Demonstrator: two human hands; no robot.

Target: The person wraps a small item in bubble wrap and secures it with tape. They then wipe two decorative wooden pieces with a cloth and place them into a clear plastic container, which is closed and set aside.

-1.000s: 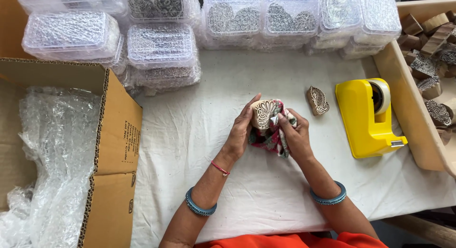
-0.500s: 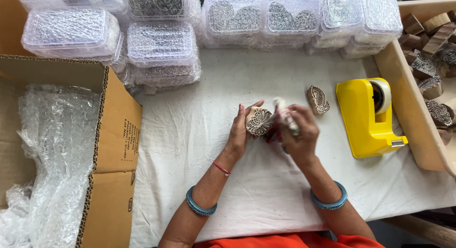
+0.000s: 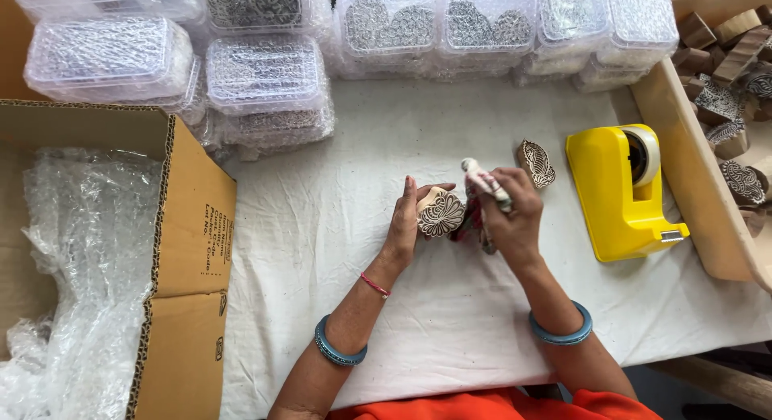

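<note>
Her left hand (image 3: pixel 406 227) was gripping a carved wooden block (image 3: pixel 441 214) just above the white cloth (image 3: pixel 322 227), while the right hand (image 3: pixel 508 215) was closed around a patterned rag (image 3: pixel 482 179) next to it, looked like mid-wipe. One more carved block (image 3: pixel 535 163) sat waiting by the yellow tape dispenser (image 3: pixel 615 195), and the cardboard box (image 3: pixel 104 267) held only bubble wrap, so packing looked barely started

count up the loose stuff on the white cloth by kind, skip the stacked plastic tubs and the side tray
carved wooden stamp: 2, one in the left hand at, one lying free
yellow tape dispenser: 1
patterned cloth: 1, bunched in the right hand at
total: 4
</note>
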